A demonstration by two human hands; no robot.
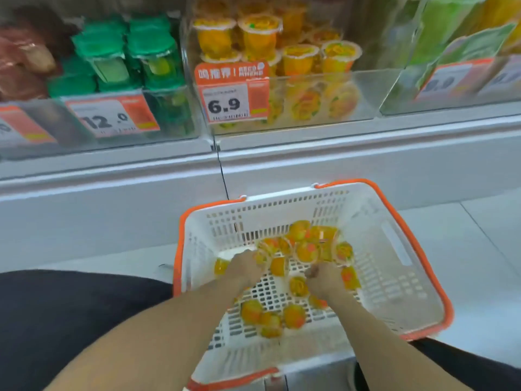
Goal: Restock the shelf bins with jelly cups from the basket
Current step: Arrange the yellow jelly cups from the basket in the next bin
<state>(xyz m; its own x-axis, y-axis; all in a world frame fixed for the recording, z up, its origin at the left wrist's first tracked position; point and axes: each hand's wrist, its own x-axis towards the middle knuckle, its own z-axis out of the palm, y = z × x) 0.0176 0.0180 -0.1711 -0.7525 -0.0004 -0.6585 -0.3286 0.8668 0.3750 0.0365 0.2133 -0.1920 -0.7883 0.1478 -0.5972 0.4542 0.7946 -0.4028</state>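
Here, both hands reach into the white basket (394, 249) with orange rim at lower centre of the frame. The left hand (246, 268) curls round an orange jelly cup (221, 266) near the basket's left wall; the right hand (320, 280) is curled among the loose cups (298, 246), though blur hides whether it grips one. The target clear bin (310, 88), upper centre behind the 6.9 price tag (225, 104), is part filled. Good practice is probably to seat each cup firmly by its wall, lift clear of the basket rim, and stack lid-up on the existing rows.
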